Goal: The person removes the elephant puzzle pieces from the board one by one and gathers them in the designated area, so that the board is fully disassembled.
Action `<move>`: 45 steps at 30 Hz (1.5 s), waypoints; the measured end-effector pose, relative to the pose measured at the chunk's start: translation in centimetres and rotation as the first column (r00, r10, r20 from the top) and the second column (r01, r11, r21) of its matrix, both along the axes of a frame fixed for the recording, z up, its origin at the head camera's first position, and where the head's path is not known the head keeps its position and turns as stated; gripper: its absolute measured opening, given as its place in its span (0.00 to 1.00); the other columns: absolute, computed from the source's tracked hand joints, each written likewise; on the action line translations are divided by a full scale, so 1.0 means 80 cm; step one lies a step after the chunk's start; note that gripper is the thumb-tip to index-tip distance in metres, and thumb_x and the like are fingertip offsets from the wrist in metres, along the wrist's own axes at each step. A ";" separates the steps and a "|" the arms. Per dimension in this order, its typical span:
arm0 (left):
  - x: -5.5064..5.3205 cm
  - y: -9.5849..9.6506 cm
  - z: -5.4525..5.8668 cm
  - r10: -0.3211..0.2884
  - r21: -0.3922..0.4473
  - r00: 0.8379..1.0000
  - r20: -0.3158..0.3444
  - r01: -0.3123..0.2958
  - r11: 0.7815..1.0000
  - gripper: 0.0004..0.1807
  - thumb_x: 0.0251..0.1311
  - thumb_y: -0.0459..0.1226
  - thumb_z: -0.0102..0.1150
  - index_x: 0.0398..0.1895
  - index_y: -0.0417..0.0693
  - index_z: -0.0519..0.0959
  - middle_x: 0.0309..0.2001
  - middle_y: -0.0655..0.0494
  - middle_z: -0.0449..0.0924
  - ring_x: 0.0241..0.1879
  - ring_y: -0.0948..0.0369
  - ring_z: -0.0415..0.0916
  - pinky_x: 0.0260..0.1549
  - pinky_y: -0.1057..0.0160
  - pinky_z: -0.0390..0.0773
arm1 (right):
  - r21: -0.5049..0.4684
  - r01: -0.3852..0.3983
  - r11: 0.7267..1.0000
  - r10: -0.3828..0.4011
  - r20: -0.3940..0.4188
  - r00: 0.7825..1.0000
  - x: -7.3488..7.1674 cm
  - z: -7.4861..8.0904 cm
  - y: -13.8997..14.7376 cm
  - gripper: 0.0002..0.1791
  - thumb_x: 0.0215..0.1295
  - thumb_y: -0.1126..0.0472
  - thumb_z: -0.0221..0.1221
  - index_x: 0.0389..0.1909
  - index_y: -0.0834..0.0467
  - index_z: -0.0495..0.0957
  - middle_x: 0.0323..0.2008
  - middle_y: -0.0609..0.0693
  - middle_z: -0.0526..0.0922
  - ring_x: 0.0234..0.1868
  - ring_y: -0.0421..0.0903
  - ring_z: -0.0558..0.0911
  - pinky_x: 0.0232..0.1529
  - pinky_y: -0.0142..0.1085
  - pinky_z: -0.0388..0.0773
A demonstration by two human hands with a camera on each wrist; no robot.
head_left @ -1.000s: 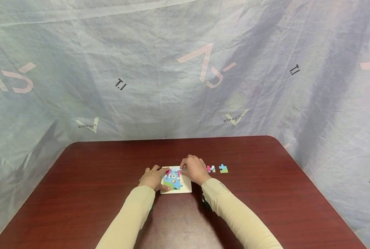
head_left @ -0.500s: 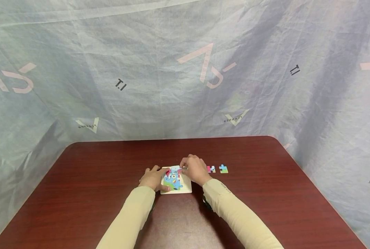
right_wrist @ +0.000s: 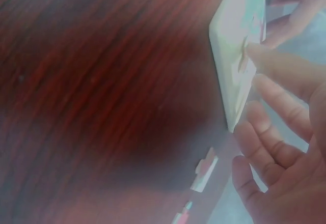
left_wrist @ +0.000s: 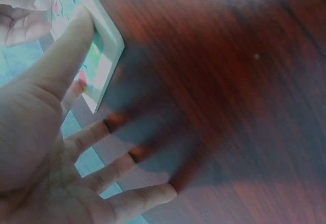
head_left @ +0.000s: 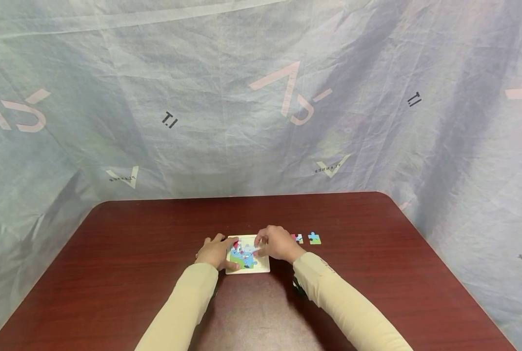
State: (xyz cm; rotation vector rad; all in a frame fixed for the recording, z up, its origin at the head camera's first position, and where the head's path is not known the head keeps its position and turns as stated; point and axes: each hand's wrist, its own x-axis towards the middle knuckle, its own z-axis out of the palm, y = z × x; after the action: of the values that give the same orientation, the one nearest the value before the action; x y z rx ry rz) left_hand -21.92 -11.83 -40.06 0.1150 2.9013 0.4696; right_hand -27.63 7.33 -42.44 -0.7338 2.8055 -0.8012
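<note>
A square jigsaw tray (head_left: 264,265) lies on the table, partly filled with a blue cartoon animal on green. My left hand (head_left: 214,252) rests at its left side with spread fingers. In the left wrist view, its thumb (left_wrist: 76,40) lies over the tray's rim while other fingertips reach the table. My right hand (head_left: 280,243) is over the tray's right part. Between its thumb and index finger it pinches a jigsaw piece (right_wrist: 244,57), tilted on edge close over the tray. Pale bare tray shows at the upper part of the picture.
Two loose jigsaw pieces lie right of the tray: a pink-and-white one (head_left: 299,239), partly hidden by my right hand, and a blue-and-green one (head_left: 314,238). The dark red table (head_left: 375,273) ends at a grey fabric sheet (head_left: 226,122) behind.
My right hand has moved from the tray's upper part towards me with the pinched piece, baring pale tray at the top of the picture. My left hand stays in place.
</note>
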 end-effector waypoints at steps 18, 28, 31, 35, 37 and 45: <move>-0.002 0.001 -0.007 0.004 0.007 1.000 0.028 -0.004 1.000 0.40 0.55 0.45 0.77 0.72 0.51 0.72 0.69 0.38 0.66 0.63 0.37 0.65 0.51 0.30 0.74 | 0.051 -0.079 0.996 0.080 -0.034 0.996 0.004 -0.005 0.000 0.13 0.56 0.57 0.76 0.42 0.52 0.90 0.38 0.49 0.85 0.45 0.50 0.79 0.49 0.49 0.73; -0.004 0.001 -0.011 0.008 0.001 1.000 0.016 -0.008 1.000 0.41 0.53 0.46 0.78 0.72 0.52 0.72 0.68 0.40 0.67 0.63 0.39 0.66 0.49 0.30 0.76 | 0.073 -0.117 0.990 0.123 -0.084 0.989 0.000 -0.008 0.005 0.13 0.54 0.57 0.77 0.41 0.52 0.90 0.37 0.48 0.83 0.46 0.50 0.76 0.50 0.49 0.72; -0.009 -0.001 -0.023 0.006 -0.009 1.000 -0.005 -0.006 1.000 0.42 0.53 0.47 0.78 0.72 0.54 0.72 0.68 0.41 0.68 0.62 0.40 0.66 0.49 0.32 0.77 | 0.057 -0.117 0.992 0.121 -0.082 0.989 0.000 -0.008 0.007 0.12 0.55 0.57 0.76 0.41 0.52 0.90 0.37 0.48 0.83 0.46 0.50 0.77 0.51 0.50 0.71; -0.009 -0.001 -0.022 0.006 -0.009 1.000 0.000 -0.006 1.000 0.42 0.54 0.47 0.77 0.72 0.54 0.72 0.68 0.40 0.67 0.63 0.39 0.66 0.49 0.32 0.77 | 0.013 -0.109 0.994 0.109 -0.071 0.991 0.000 -0.004 0.012 0.12 0.57 0.58 0.75 0.42 0.52 0.89 0.38 0.49 0.83 0.46 0.51 0.78 0.53 0.52 0.72; -0.004 0.001 -0.010 0.014 0.001 1.000 0.023 -0.014 1.000 0.41 0.54 0.45 0.77 0.72 0.52 0.72 0.69 0.40 0.67 0.64 0.38 0.65 0.50 0.32 0.76 | -0.002 -0.101 0.995 0.101 -0.071 0.992 0.001 0.000 0.015 0.12 0.58 0.58 0.75 0.43 0.52 0.89 0.39 0.49 0.83 0.47 0.52 0.78 0.54 0.53 0.73; -0.003 -0.002 -0.007 -0.006 -0.012 1.000 0.000 0.006 1.000 0.42 0.54 0.46 0.77 0.72 0.51 0.72 0.68 0.38 0.67 0.63 0.37 0.65 0.48 0.33 0.77 | 0.000 -0.058 0.998 0.058 -0.082 0.995 0.000 0.015 0.029 0.14 0.58 0.55 0.75 0.44 0.52 0.89 0.42 0.50 0.83 0.45 0.51 0.80 0.47 0.46 0.77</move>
State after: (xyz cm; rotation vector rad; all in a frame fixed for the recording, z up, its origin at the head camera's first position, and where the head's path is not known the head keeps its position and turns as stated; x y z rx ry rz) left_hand -22.16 -11.97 -40.64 0.1217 2.9028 0.4516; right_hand -27.61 9.68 -41.23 -0.8634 2.8413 -0.7816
